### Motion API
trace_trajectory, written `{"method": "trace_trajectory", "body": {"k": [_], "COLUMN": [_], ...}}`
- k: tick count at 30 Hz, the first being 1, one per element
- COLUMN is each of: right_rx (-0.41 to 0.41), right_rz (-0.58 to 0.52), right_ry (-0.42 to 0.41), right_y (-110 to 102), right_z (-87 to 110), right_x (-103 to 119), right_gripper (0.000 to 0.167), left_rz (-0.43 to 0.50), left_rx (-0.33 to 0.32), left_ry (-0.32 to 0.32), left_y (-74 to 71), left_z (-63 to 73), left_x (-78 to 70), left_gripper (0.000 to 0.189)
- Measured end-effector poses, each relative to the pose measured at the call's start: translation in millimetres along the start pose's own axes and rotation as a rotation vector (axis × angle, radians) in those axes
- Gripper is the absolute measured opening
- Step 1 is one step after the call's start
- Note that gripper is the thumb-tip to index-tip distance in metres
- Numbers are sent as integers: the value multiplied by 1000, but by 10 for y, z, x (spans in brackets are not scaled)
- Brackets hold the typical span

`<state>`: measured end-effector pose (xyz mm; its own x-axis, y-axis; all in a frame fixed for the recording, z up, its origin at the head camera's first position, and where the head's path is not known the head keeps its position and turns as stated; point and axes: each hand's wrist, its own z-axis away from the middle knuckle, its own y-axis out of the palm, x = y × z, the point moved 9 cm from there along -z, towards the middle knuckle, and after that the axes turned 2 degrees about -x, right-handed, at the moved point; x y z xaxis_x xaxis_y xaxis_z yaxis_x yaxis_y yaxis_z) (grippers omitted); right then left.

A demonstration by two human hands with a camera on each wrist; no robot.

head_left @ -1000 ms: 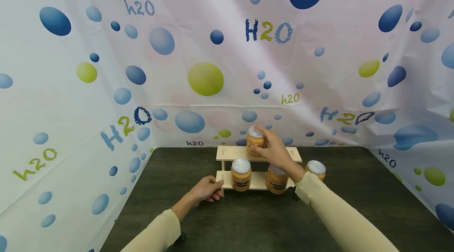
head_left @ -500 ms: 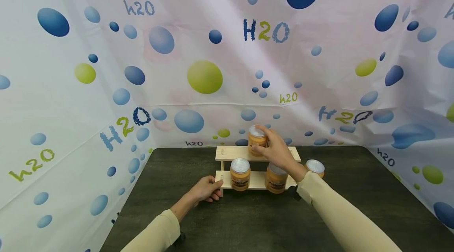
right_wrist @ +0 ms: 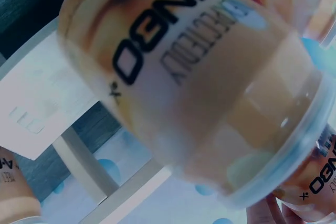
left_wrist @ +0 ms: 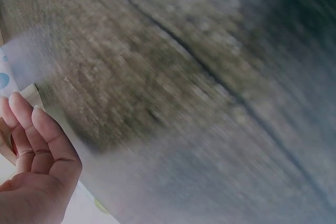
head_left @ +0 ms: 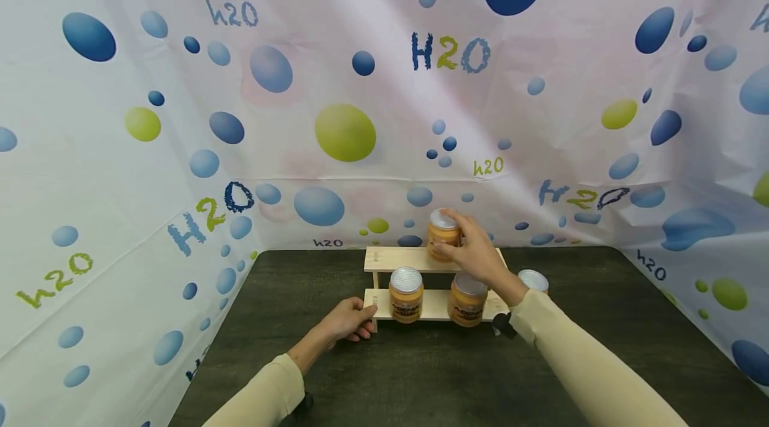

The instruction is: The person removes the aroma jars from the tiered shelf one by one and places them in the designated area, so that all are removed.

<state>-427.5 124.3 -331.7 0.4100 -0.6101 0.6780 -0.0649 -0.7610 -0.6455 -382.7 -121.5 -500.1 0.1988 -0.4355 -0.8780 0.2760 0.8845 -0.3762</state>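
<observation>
My right hand (head_left: 478, 255) grips an orange jar with a silver lid (head_left: 443, 235), thumb and fingers around its sides. That jar is upright at the upper tier of a two-tier wooden stand (head_left: 390, 258); whether its base touches the board is unclear. My left hand (head_left: 345, 322) pinches the left end of the stand's lower tier, thumb on top and fingers below. In the left wrist view, the left hand's fingers (left_wrist: 44, 140) curl beside the stand's edge. Two similar jars, a left one (head_left: 406, 295) and a right one (head_left: 468, 300), stand on the lower tier.
One more orange jar (head_left: 533, 279) stands on the dark tabletop (head_left: 420, 380) right of the stand, partly hidden by my right forearm. A printed sheet (head_left: 288, 127) with blue and green spots rises behind and beside the table. In the right wrist view, a near jar (right_wrist: 194, 87) fills the middle.
My right hand has moved a little to the right along the upper tier with the jar in its grip. My left hand stays at the stand's left end.
</observation>
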Motion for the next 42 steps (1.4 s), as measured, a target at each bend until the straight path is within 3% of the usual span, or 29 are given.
{"method": "trace_trajectory", "body": {"k": [12,42], "right_rx": [-10,-59], "right_rz": [-16,72], "right_ry": [10,24], "right_y": [-124,-533], "right_z": [18,121], "right_x": [-96,-351], "right_gripper": [72,71], "left_rz": [3,-12], "left_rx": [9,4], "left_ry": [15,18], "left_y": [-4,-5], "left_z": [-11,-20], "left_x": [8,10], "left_gripper": [27,28]}}
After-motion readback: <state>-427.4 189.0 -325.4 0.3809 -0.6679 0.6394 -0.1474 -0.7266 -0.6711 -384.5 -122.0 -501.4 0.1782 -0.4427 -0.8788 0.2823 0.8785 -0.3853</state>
